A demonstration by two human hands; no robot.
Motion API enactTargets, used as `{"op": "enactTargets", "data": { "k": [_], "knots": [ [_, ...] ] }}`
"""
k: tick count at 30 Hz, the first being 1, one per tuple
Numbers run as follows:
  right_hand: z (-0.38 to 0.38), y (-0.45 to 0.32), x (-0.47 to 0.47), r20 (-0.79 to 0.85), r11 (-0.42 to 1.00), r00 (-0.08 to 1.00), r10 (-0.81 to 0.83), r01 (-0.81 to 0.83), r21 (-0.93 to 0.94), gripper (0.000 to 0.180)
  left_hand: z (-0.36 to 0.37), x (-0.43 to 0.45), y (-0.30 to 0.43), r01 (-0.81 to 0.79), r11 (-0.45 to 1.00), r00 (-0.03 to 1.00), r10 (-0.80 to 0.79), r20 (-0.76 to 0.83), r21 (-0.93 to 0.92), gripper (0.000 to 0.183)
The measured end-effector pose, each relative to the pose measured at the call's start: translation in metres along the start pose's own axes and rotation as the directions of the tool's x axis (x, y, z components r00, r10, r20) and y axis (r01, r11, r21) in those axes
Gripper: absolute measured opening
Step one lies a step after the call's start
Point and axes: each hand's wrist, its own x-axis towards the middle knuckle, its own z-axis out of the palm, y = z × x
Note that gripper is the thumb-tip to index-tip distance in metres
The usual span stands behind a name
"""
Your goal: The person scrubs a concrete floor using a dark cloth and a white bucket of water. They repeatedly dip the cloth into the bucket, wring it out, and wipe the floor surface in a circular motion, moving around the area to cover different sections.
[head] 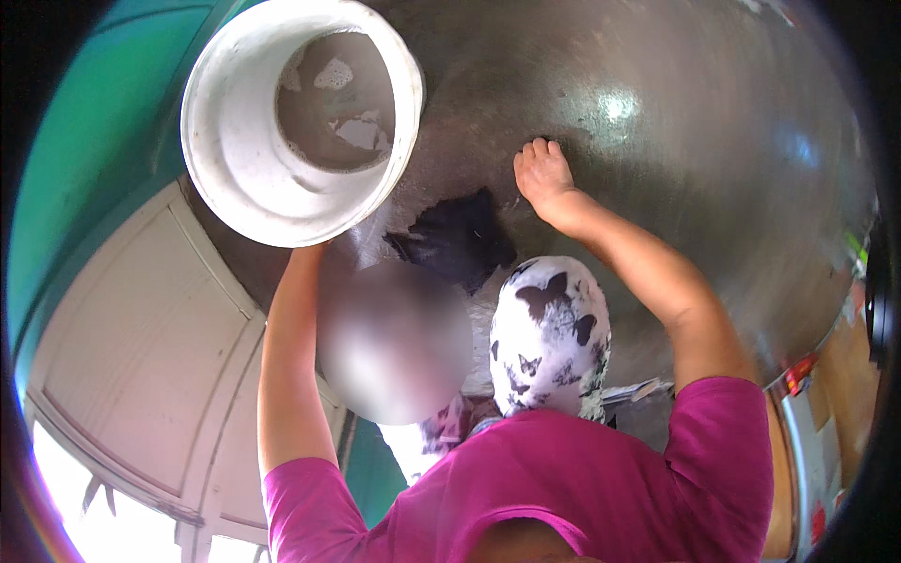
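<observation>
A white plastic bucket (225,127) with murky, brownish water (331,105) and patches of foam inside it stands large at the upper left. My left forearm (295,352) runs up to the bucket's near side, where the wall and rim hide nearly all of the left hand. My right hand (543,174) is down on the wet-looking grey floor (676,183), its fingers bent and pressed low. Whether anything lies under that palm cannot be seen. Between bucket and right hand, a crumpled black cloth (457,236) lies on the floor in front of my knee.
My knee (549,331) in butterfly-patterned trousers is close below the cloth. Left of me are a pale panelled door (141,352) and a green wall (91,141). Assorted objects, including a red item (799,374), line the right edge. A round area beside my knee is blurred.
</observation>
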Motion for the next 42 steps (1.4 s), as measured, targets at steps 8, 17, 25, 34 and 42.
{"op": "enactTargets", "data": {
  "k": [8,17,25,34,42],
  "knots": [
    [-0.010,0.002,-0.005,-0.098,0.999,0.995,0.027,-0.024,0.032,0.020,-0.008,-0.005,-0.011,0.033,0.982,0.999,-0.030,-0.023,0.188,0.081],
    [-0.031,0.001,-0.040,-0.037,0.892,0.989,0.141,-0.111,0.437,0.046,0.018,0.004,-0.040,-0.104,0.938,0.952,0.190,-0.241,0.330,0.087],
    [-0.005,-0.146,-0.136,-0.405,0.801,0.878,0.256,0.043,0.598,0.072,-0.015,-0.022,0.031,0.073,0.943,0.994,-0.041,-0.102,0.326,0.084],
    [0.053,-0.202,-0.096,-0.240,0.333,0.250,0.938,-0.460,0.823,0.049,0.000,0.003,0.029,0.118,0.954,0.993,-0.105,-0.058,0.275,0.091],
    [-0.018,-0.140,0.030,-0.365,0.421,0.220,0.905,-0.335,0.843,0.038,0.013,0.022,0.025,0.042,0.998,0.997,-0.039,0.068,-0.048,0.081]
  ]
}}
